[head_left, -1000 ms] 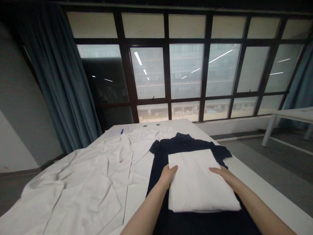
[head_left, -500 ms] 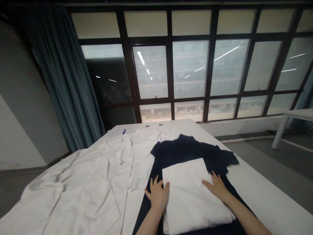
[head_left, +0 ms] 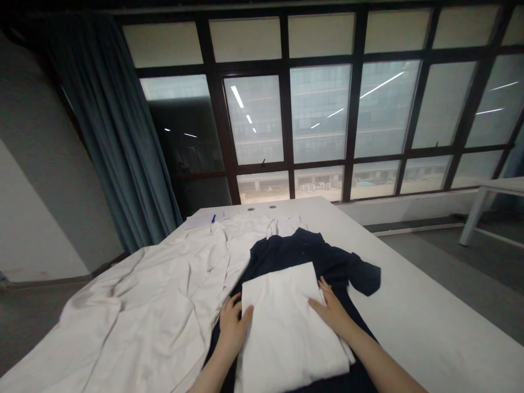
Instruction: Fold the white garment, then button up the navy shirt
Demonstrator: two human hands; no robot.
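A folded white cloth garment lies in a flat, thick bundle in front of me. Its kind is hidden by the folds. My left hand grips the bundle's left edge, thumb on top and fingers down the side. On the right edge, my right hand holds it the same way, thumb over the upper face. Underneath is a navy short-sleeved garment with a collar, spread out with its collar end away from me. The bundle covers its middle.
Rumpled white garments cover the left side of the white table. A blue pen and paper lie at the far end. Windows and a blue curtain stand beyond; another table is at right.
Both hands and the folded white bundle have shifted left. The navy garment has moved left too, its right sleeve bunching. My left fingers have drawn in from a wider spread.
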